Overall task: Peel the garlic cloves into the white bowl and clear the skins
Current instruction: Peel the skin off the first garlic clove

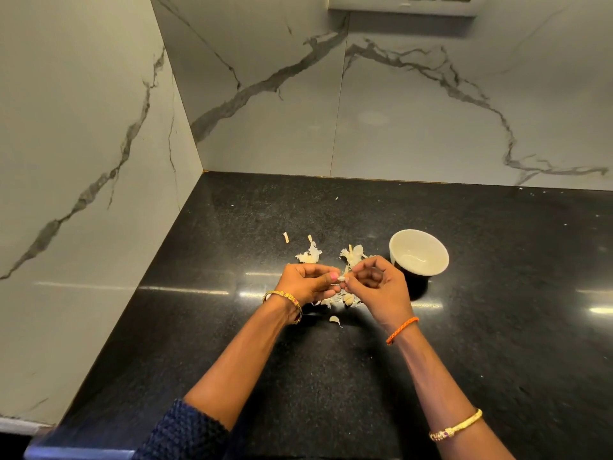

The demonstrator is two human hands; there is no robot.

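Above the black counter, my left hand [306, 283] and my right hand [378, 287] meet fingertip to fingertip and both pinch one small garlic clove [342, 278]. Papery garlic skins [310, 255] and a second clump of skins [352, 254] lie just beyond my hands. More skins and cloves [345, 299] lie under my hands, partly hidden. A single loose clove [335, 321] lies nearer to me. The white bowl [418, 252] stands right of my right hand, tilted toward me; I can make out nothing inside it.
The black speckled counter [331, 376] runs into a corner of grey-veined marble walls [99, 161] on the left and at the back. A switch panel [403, 3] is mounted high on the back wall. Tiny skin flecks dot the far right of the counter.
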